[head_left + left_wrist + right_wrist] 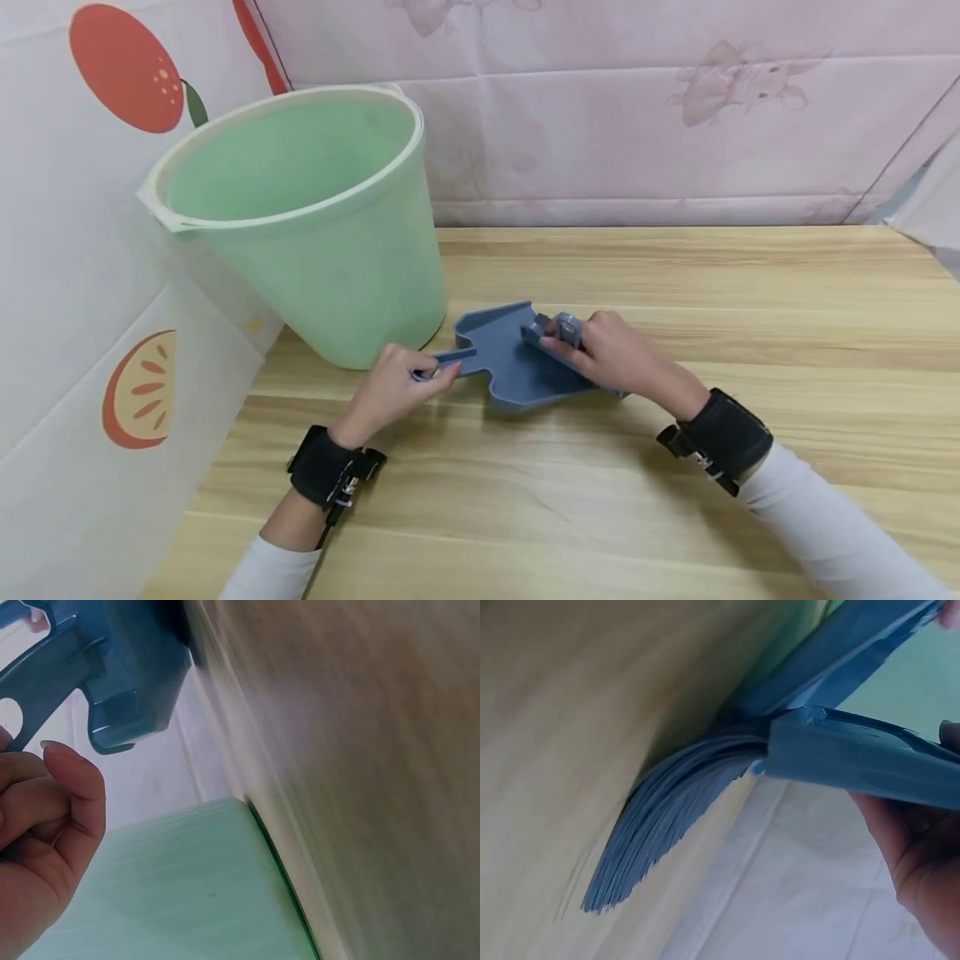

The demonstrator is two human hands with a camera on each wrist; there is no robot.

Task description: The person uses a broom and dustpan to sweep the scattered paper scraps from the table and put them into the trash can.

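Observation:
A blue dustpan [510, 367] lies on the wooden table [675, 283] in front of a pale green bucket [322, 217]. My left hand [393, 387] pinches the dustpan's handle [450, 360]; in the left wrist view the handle [45, 697] shows just above my curled fingers [67, 795]. My right hand [615, 350] grips a small blue brush [558, 329] over the pan. In the right wrist view the brush's body [855, 757] is in my fingers and its bristles [667, 817] bend against the table.
The green bucket [187, 885] stands at the table's far left, close to the pan. A fruit-print curtain [97, 250] hangs along the left and a pink cloth [637, 108] closes the back. Bare wood stretches to the right and front.

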